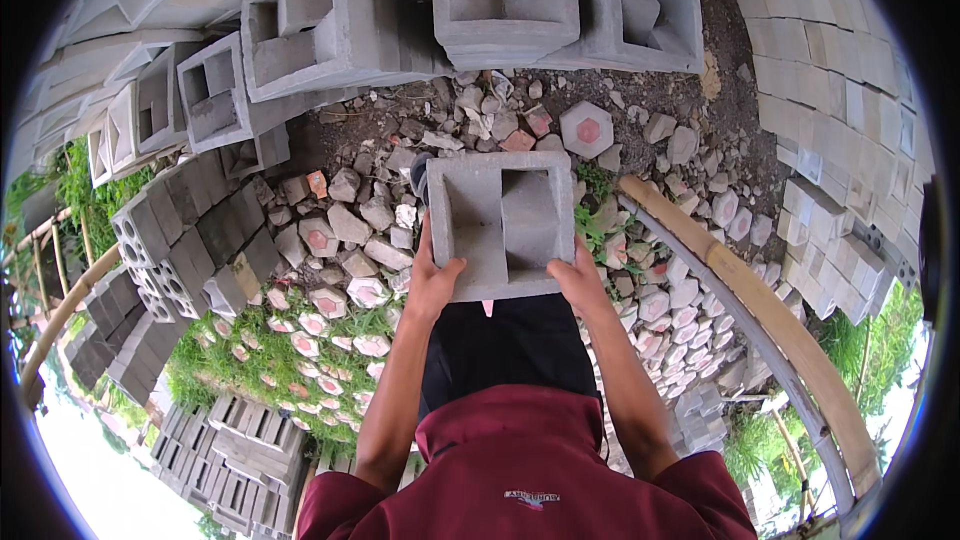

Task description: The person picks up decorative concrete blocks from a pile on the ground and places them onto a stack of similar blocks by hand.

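A square grey concrete vent block (473,285) is held in front of my body, its recessed openings facing up toward me. My left hand (433,278) grips its left side near the lower corner, thumb over the rim. On the opposite side my right hand (580,280) clasps the block the same way, thumb on the front edge. The fingers of both hands are mostly hidden behind the block. Beyond it, stacks of similar vent blocks (505,35) stand in a row, one stack at the centre and others to either side.
Broken rubble (350,225) and hexagonal pavers (586,130) cover the ground. A bamboo pole (740,275) runs along my right. Pale stacked blocks (820,90) line the right side. Grey hollow blocks (185,245) are piled at the left, beside grass (215,370).
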### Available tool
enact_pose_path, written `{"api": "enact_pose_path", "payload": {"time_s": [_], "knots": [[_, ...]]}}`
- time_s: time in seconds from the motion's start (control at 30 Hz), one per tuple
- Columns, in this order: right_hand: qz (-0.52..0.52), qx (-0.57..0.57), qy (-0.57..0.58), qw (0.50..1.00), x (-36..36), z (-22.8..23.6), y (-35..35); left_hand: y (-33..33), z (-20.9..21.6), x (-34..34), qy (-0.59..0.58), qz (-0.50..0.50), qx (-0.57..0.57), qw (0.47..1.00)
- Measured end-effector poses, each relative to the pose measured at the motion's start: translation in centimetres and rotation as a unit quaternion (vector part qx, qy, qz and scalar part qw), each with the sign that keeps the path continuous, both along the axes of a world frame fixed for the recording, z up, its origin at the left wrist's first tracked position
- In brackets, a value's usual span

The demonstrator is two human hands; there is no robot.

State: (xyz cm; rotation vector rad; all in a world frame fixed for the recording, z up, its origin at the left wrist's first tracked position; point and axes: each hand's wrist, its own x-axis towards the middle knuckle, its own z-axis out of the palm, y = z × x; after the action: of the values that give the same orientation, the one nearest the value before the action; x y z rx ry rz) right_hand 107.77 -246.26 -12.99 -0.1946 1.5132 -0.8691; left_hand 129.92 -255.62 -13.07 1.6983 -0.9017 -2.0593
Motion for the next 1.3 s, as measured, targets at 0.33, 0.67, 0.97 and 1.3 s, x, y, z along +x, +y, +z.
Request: {"api": "enact_pose_path", "payload": {"time_s": [0.33, 0.67, 0.97, 1.3], "knots": [[0.013, 0.108, 0.028, 0.994, 0.3, -6.1, 1.2, -0.2, -7.8, 0.1, 0.044, -0.045, 0.048, 0.997], [0.071, 0.065, -0.004, 0.995, 2.7, -12.2, 0.3, -0.1, -10.2, 3.9, 0.061, 0.028, 0.028, 0.997], [0.182, 0.061, -0.047, 0.980, 7.8, -12.6, -5.3, 0.9, -9.6, 10.9, 0.014, 0.110, -0.036, 0.993], [0.340, 0.091, 0.024, 0.936, 20.9, -16.4, -6.0, 1.6, -13.7, 24.8, -0.022, 0.118, 0.019, 0.993]]}}
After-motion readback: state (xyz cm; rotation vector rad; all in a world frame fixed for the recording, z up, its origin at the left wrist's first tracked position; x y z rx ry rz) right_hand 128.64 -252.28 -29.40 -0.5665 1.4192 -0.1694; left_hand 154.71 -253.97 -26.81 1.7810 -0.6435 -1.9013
